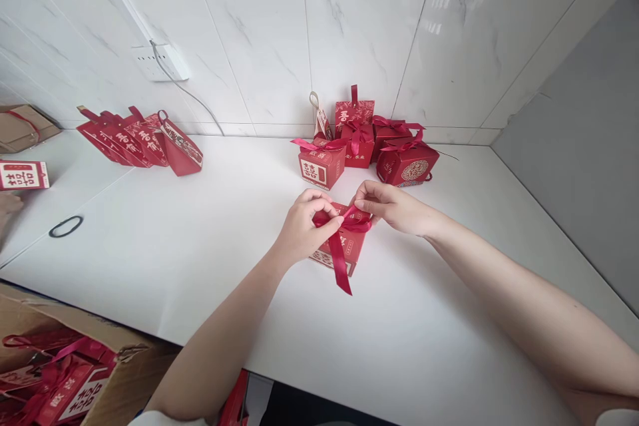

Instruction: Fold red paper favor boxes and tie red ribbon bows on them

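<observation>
A small red gift box (353,247) with pale printed characters sits on the white table in front of me. A dark red ribbon (340,263) crosses its top, one tail hanging over the near side. My left hand (305,223) is at the box's left, its thumb and fingers pinching the ribbon near the middle. From the right, my right hand (384,206) pinches another part of the ribbon between thumb and forefinger. The fingers partly hide the ribbon's loops and the box's top.
Several finished-looking red boxes with bows (322,165) stand behind, against the tiled wall. Red triangular boxes (182,150) lean in a row at the left. A black band (66,226) lies on the table. A cardboard carton (134,363) of red boxes is at lower left; another person's hand (8,203) shows at the left edge.
</observation>
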The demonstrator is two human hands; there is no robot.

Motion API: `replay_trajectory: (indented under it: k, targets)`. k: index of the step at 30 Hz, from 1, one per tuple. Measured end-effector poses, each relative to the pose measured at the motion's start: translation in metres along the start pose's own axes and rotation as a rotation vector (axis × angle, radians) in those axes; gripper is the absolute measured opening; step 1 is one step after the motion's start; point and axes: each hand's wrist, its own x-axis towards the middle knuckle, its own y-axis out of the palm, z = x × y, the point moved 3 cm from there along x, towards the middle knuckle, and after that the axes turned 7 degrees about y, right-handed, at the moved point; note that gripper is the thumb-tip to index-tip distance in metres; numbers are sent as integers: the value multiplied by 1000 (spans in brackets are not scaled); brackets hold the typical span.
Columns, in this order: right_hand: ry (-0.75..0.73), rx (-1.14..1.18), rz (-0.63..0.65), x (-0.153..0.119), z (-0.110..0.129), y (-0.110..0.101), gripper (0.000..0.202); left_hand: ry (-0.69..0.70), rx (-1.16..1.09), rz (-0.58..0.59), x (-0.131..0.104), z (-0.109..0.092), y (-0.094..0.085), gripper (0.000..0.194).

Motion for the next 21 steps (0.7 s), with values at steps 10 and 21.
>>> replay_trajectory:
  k: [10, 21]
  targets:
    - [-259, -440, -148, -35, 41, -15, 19, 263, 45, 162, -2, -13, -62, 11]
    - [-597, -602, -118, -34, 35, 37, 28, 292, 265, 251, -6, -22, -44, 14]
